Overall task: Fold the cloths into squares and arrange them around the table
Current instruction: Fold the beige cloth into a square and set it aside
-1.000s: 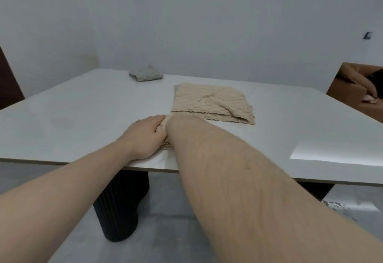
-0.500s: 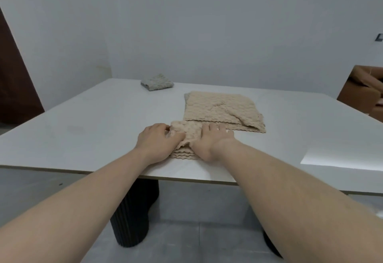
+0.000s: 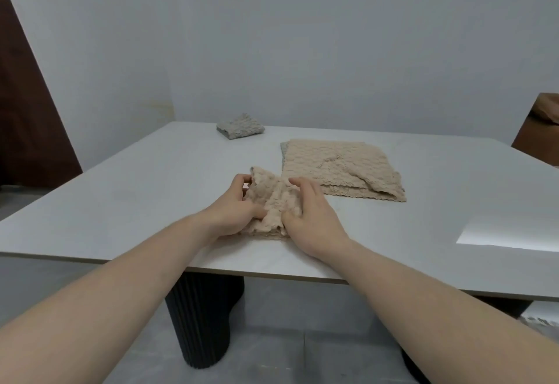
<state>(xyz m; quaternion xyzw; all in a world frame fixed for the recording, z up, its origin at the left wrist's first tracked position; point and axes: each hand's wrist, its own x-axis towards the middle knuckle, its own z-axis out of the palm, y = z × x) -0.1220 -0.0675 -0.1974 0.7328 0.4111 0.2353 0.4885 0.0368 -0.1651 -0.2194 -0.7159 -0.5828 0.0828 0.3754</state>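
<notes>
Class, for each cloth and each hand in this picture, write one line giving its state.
Small beige textured cloth: bunched, partly folded, held at the near table edge.
Large beige textured cloth: loosely folded, lying flat, untouched.
Grey textured cloth: folded square, at the far edge.
Left hand: grips the small cloth.
Right hand: grips the small cloth.

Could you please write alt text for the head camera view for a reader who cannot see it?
Both hands, the left hand and the right hand, grip a small beige cloth near the front edge of a pale table. A larger beige cloth lies flat behind it, and a folded grey cloth sits at the far edge.
</notes>
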